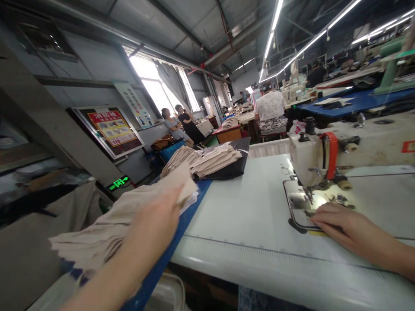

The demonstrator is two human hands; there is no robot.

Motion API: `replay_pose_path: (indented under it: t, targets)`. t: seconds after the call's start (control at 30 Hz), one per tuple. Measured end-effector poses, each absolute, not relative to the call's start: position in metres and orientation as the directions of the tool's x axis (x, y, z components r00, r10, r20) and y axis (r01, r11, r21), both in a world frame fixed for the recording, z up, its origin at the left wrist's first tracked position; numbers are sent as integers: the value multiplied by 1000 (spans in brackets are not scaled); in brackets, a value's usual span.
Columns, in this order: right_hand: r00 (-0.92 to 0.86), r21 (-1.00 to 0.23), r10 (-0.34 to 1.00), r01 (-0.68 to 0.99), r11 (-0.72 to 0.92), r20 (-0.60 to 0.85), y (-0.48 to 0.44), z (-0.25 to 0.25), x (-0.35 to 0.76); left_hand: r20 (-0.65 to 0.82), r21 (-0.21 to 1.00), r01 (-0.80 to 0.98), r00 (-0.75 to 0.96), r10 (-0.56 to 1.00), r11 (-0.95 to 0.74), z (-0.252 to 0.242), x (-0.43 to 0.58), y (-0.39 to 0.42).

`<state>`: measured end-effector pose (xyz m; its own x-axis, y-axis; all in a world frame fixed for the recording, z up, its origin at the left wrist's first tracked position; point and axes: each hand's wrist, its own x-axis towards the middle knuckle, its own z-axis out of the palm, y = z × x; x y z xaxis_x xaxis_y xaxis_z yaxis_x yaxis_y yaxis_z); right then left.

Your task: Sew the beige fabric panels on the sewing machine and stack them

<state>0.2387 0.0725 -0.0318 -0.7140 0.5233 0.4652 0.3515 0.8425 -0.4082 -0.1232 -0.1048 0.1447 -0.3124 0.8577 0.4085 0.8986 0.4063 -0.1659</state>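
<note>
Fabric stack [119, 216], beige: on blue surface [185, 222]. Left hand [158, 214]: at stack's end, blurred, grip unclear. Right hand [346, 222]: fingers narrow, near sewing machine [366, 138] needle; hold unclear. Advisable: edges squared, fingertips clear.

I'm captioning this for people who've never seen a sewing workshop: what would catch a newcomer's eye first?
Probably the white sewing machine on the right, with its bright red-orange part and lit needle area, where the right hand rests just in front. Next, the beige fabric pieces spread on the left, with the blurred left hand over them. Behind, a green glowing sign stands out low on the left.
</note>
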Motion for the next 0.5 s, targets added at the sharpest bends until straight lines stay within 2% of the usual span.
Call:
replay_pose_path:
  t: [0.07, 0.17, 0.27, 0.4, 0.5]
  targets:
    - [-717, -415, 536, 365, 834, 446, 71, -28, 238, 190, -78, 963, -239, 952, 258, 110, -79, -82]
    - [-721, -402, 544, 386, 830, 430, 70, -24, 237, -58, 177, 980, -82, 995, 91, 58, -26, -44]
    - [-711, -366, 538, 402, 839, 452, 71, -21, 235, -92, 407, 913, 1, 996, 36, 28, 2, -8]
    - [-708, -343, 553, 436, 832, 440, 73, -19, 233, -67, 504, 864, 38, 997, 1, 19, 12, 19]
    - [-720, -333, 543, 432, 838, 433, 73, -17, 231, -148, 660, 747, 25, 989, 80, 18, 7, 23]
